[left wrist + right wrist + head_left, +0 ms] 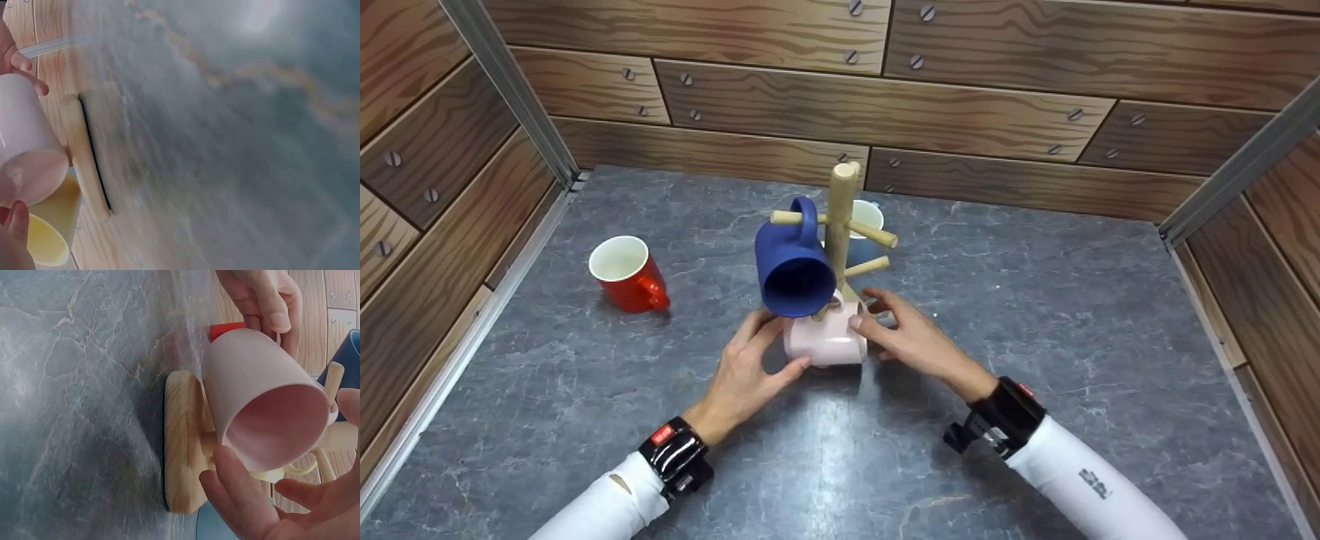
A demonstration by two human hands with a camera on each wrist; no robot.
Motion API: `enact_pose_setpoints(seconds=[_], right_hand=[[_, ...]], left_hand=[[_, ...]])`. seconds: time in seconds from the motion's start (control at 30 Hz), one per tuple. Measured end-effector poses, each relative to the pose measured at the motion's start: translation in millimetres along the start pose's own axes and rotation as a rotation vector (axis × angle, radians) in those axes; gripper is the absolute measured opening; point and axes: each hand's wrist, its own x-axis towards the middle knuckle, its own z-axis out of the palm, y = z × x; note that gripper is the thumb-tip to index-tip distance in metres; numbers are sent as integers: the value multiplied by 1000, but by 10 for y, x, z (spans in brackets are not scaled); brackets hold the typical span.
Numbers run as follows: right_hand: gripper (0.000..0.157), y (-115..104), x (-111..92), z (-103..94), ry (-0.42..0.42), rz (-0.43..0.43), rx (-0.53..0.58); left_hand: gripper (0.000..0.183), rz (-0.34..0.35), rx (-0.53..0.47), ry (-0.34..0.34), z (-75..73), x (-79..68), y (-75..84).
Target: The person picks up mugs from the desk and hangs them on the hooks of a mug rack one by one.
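Note:
A pink mug (829, 341) lies on its side low at the front of a wooden mug tree (840, 225), its handle up beside a peg. My left hand (742, 375) holds its base end, thumb at the lower edge and fingers behind. At the rim end, my right hand (919, 337) grips with the thumb on the wall near the rim; the right wrist view shows another fingertip (229, 464) at the rim's lower side. Over the pink mug, a dark blue mug (791, 270) hangs by its handle from an upper peg, mouth toward me.
A red mug (634, 281) with a white inside stands upright at the left. Behind the tree is a light blue mug (866, 251), partly hidden. The left wrist view shows a yellow mug (53, 225) beyond the pink one. Wood-patterned walls (960, 112) enclose the grey marbled surface (1072, 337).

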Motion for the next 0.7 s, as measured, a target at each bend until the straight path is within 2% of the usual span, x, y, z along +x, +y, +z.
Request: enact_pose_setpoints(seconds=[0.13, 0.23, 0.37, 0.5, 0.7], right_hand=[[79, 12, -36, -59, 47, -13, -54], [82, 5, -72, -124, 91, -18, -113], [80, -33, -118, -233, 141, -51, -132], [77, -107, -145, -351, 193, -114, -85], [69, -258, -158, -472, 283, -207, -53]], left_hand=[[48, 18, -11, 40, -58, 27, -37], [46, 36, -11, 95, -138, 108, -74], [45, 29, -20, 175, -299, 302, -95], [43, 28, -50, 264, -474, 544, -56], [36, 92, -95, 342, -628, 870, 99]])
